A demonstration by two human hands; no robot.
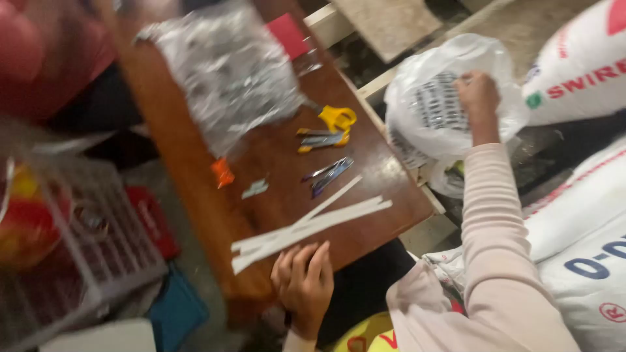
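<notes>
Two hands, right hand (478, 98) gripping blurred plastic bag (450, 98)

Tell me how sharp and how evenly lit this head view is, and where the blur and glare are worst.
Head view: motion blur smears everything, worst at the left, where the white wire basket is streaky; glare whitens the clear plastic sheet on the brown table and the plastic bag gripped by the right hand; the left hand by the white paper strips is soft-edged; lighting is warm, corners dim.
</notes>
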